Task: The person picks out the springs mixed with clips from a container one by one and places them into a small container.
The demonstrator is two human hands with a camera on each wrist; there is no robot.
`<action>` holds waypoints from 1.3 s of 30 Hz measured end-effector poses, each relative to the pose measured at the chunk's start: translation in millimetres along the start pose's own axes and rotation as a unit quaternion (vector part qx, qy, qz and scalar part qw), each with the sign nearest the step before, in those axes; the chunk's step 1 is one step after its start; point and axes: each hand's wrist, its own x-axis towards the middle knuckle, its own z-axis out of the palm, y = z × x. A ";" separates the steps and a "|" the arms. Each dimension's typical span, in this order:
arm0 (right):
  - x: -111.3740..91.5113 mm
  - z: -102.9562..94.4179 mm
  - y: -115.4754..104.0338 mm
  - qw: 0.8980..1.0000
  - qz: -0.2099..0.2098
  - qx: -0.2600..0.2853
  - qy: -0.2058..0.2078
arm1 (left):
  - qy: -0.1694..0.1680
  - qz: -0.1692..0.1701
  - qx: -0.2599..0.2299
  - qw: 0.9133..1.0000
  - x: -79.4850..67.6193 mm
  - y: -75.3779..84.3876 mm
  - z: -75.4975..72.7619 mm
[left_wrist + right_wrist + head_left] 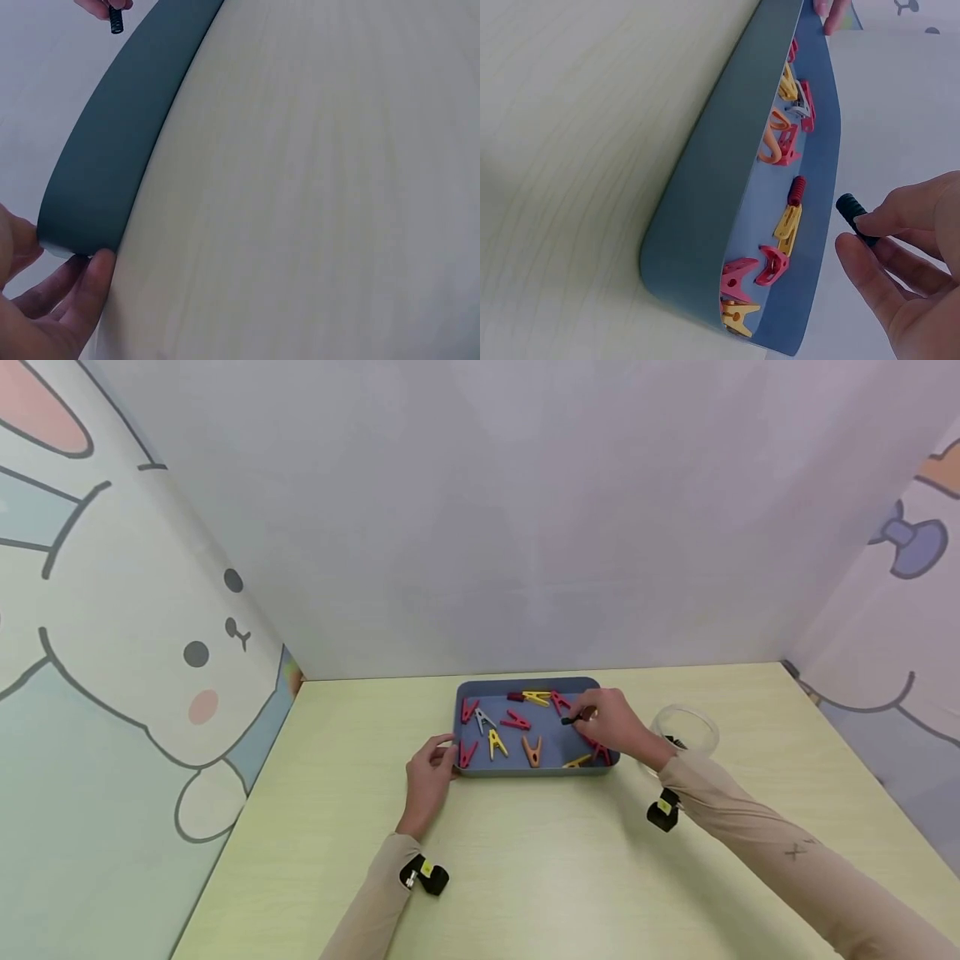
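My right hand (609, 717) is above the right part of a blue-grey tray (555, 771), pinching a small black ribbed cylinder (848, 206) between thumb and fingers. At the tray's front left corner, my left hand (429, 783) grips the wall, thumb near the rim and fingers low on the side. Scattered inside lie several small plastic clips: red ones such as this clip (516, 720), a yellow clip (497, 744), a grey clip (483, 720) and an orange clip (532, 751). A dark red ribbed cylinder (797, 190) touches a yellow clip (787, 223) near the back wall.
A clear round container (710, 727) stands on the light wooden table (525, 860), right of the tray and partly behind my right wrist. A pale wall (510, 568) rises at the table's back edge, and a cartoon-printed panel (150, 693) stands on the left.
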 end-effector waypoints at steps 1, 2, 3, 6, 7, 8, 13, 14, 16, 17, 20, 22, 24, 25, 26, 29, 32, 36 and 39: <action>-0.5 -0.3 -0.1 1.000 -0.001 0.001 0.000 | 0.000 0.000 0.000 1.000 0.0 0.1 -0.1; -1.0 -0.5 0.0 1.000 -0.002 0.001 -0.001 | 0.000 0.002 0.000 1.000 0.1 -0.1 -0.1; -1.6 -0.8 -0.3 1.000 -0.001 0.002 0.000 | 0.000 0.005 0.001 1.000 0.1 -0.2 0.0; -3.3 -0.8 1.0 1.000 -0.001 0.002 0.001 | 0.000 0.008 0.002 1.000 0.1 0.0 0.3; -4.0 -0.8 1.5 1.000 -0.001 0.002 0.002 | -0.001 0.008 0.001 1.000 0.1 0.2 0.4; -4.7 -0.9 1.8 1.000 -0.001 0.002 0.004 | -0.001 0.006 0.001 1.000 0.1 0.3 0.5; -8.4 -2.6 1.7 1.000 -0.003 0.004 0.010 | 0.000 -0.003 -0.004 1.000 -0.2 0.9 0.4; -9.2 -3.2 1.1 1.000 -0.002 0.005 0.011 | 0.000 -0.005 -0.002 1.000 -0.1 0.9 0.4; -11.1 -4.7 -0.3 1.000 0.000 0.008 0.010 | -0.001 -0.006 0.000 1.000 -0.1 1.0 0.4; -12.3 -5.5 -1.0 1.000 0.002 0.009 0.009 | -0.001 -0.006 0.000 1.000 -0.1 1.0 0.5; -16.2 -8.0 -3.6 1.000 0.013 0.018 0.007 | -0.001 -0.006 0.001 1.000 0.5 0.4 0.8; -19.0 -9.4 -3.9 1.000 0.017 0.022 0.007 | -0.001 -0.004 0.000 1.000 0.3 1.0 0.9; -21.8 -11.0 -5.0 0.999 0.021 0.028 0.010 | -0.001 -0.002 0.000 1.000 0.1 1.2 1.2; -23.2 -12.0 -5.2 0.999 0.019 0.030 0.012 | -0.001 -0.001 0.001 1.000 -0.1 1.5 1.2; -24.7 -12.9 -5.3 0.999 0.017 0.031 0.015 | -0.001 0.000 0.000 1.000 -0.2 1.8 1.4; -29.4 -16.1 -6.9 0.999 0.010 0.030 0.026 | -0.001 0.000 -0.002 1.000 0.0 1.0 2.1; -33.9 -18.7 -6.7 0.999 0.006 0.024 0.034 | -0.002 -0.002 -0.004 1.000 0.8 -0.6 2.4; -37.3 -22.3 -8.6 0.999 0.011 0.022 0.036 | 0.001 -0.006 -0.003 1.000 0.9 -2.5 1.6; -39.1 -25.2 -11.4 0.999 0.016 0.026 0.036 | 0.003 -0.008 -0.003 1.000 0.7 -1.9 0.9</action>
